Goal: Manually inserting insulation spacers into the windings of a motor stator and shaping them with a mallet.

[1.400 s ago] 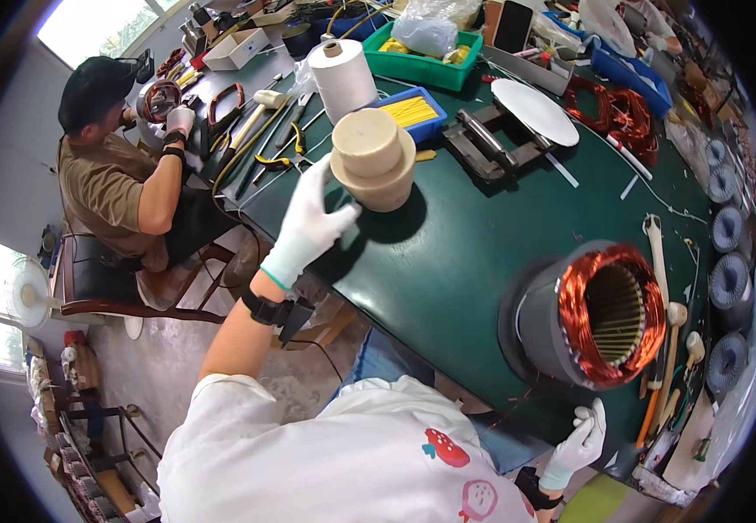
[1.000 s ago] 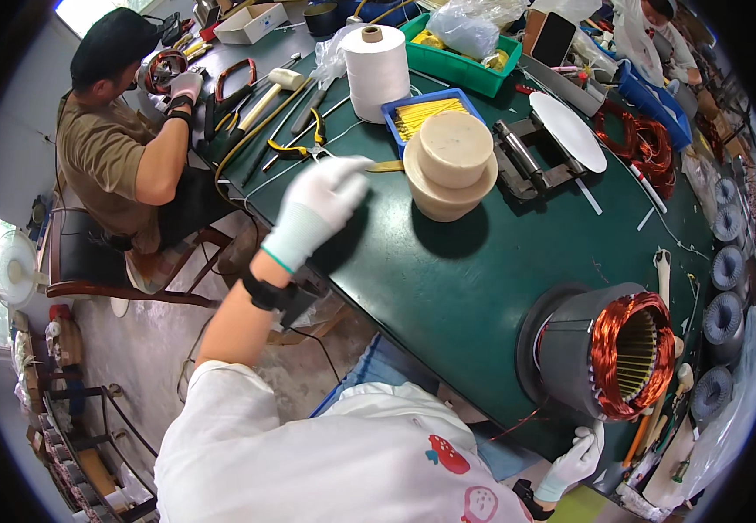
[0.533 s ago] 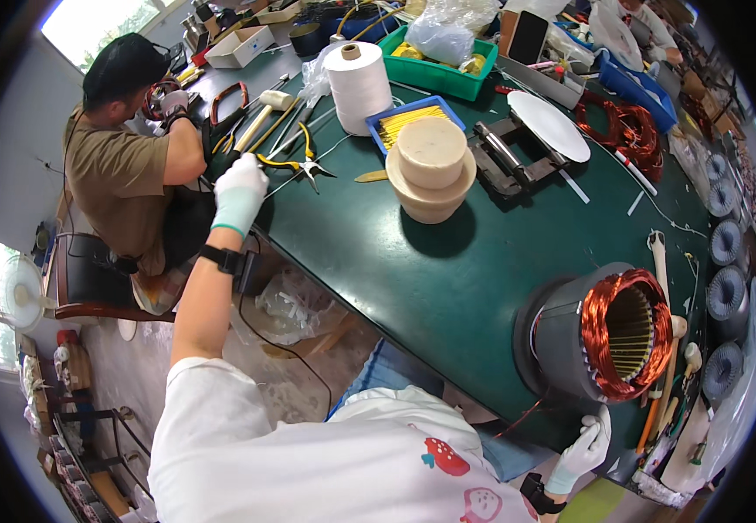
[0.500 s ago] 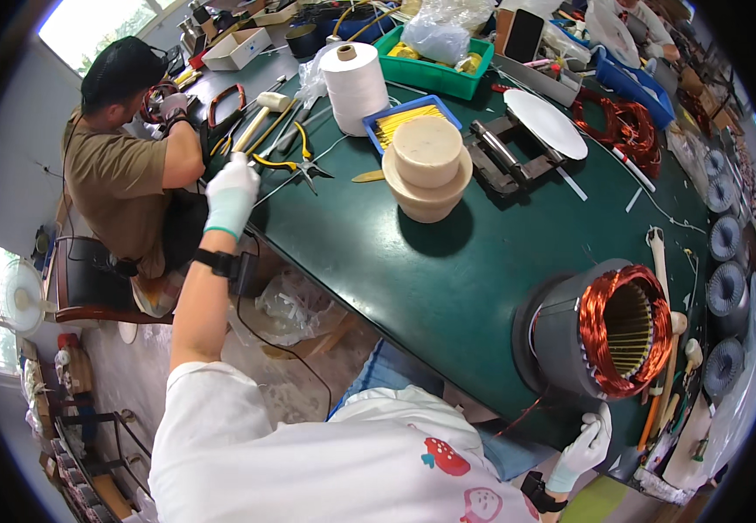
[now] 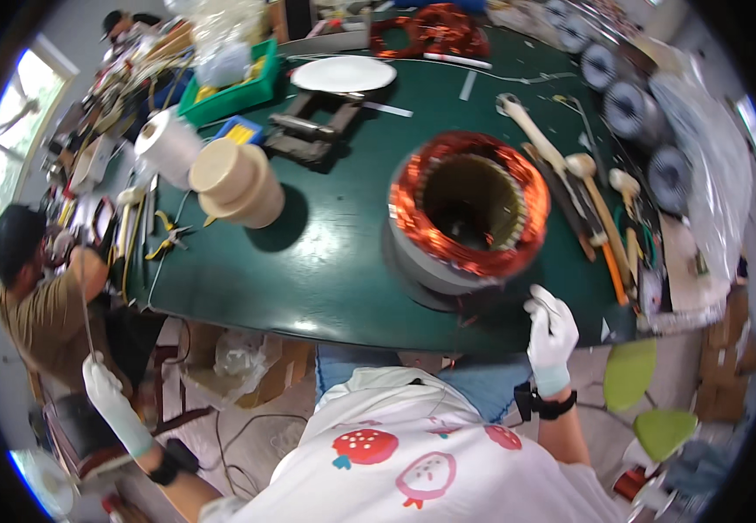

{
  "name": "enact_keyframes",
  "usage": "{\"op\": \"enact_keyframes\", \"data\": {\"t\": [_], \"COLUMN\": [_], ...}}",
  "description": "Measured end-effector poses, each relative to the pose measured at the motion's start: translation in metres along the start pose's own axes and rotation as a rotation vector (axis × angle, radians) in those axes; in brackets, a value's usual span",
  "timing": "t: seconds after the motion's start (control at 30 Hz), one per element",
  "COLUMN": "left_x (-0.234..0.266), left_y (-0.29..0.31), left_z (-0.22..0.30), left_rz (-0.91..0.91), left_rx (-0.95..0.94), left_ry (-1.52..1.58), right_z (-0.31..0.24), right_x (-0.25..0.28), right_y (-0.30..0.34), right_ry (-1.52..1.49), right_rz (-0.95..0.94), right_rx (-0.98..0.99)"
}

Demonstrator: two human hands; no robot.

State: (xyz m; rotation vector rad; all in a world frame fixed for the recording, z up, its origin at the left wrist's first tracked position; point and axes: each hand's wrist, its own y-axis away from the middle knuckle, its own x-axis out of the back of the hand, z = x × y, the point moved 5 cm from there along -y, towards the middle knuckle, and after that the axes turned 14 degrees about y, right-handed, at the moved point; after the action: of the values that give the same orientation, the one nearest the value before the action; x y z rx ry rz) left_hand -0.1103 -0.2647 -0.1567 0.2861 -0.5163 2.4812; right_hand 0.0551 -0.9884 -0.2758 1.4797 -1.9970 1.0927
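The dark green tabletop (image 5: 334,270) spreads across the middle, its near edge close to the wearer's white printed shirt (image 5: 378,462). On its right half stands a grey cylindrical stator (image 5: 426,264) topped by a thick ring of red-orange copper windings (image 5: 530,213), its hollow bore facing up. A green plastic tray (image 5: 231,102) sits toward the far left; nearer, a cream stepped round block (image 5: 251,192) leans in view beside a white thread spool (image 5: 169,148). Wooden-handled mallets lie to the stator's right. The white-gloved right hand (image 5: 552,329) is near the stator's lower right, fingers loosely bent; whether they pinch anything, I cannot tell. The white-gloved left hand (image 5: 106,388), left of the tabletop, grips the lower end of a thin grey rod (image 5: 87,305), which points upward. Near the stator's base hangs fine reddish wire, blurred.
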Motion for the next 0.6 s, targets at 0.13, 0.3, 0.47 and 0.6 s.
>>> {"op": "enact_keyframes", "data": {"t": [0.13, 0.3, 0.47, 0.6], "left_x": [-0.138, -0.283, -0.388, -0.395], "left_y": [0.091, 0.185, 0.285, 0.293], "left_z": [0.117, 0.18, 0.227, 0.253], "left_rz": [-0.187, -0.88, -1.521, -1.535], "left_rx": [-0.155, 0.055, -0.786, -1.073], "left_ry": [0.199, 0.299, 0.274, 0.57], "right_z": [-0.027, -0.099, -0.082, -0.023], "right_x": [0.025, 0.055, 0.058, 0.1], "right_y": [0.003, -0.013, -0.003, 0.02], "right_ry": [-0.427, -0.77, -1.217, -0.978], "right_rz": [0.066, 0.124, 0.084, 0.097], "right_rx": [-0.089, 0.12, -0.268, -0.511]}}
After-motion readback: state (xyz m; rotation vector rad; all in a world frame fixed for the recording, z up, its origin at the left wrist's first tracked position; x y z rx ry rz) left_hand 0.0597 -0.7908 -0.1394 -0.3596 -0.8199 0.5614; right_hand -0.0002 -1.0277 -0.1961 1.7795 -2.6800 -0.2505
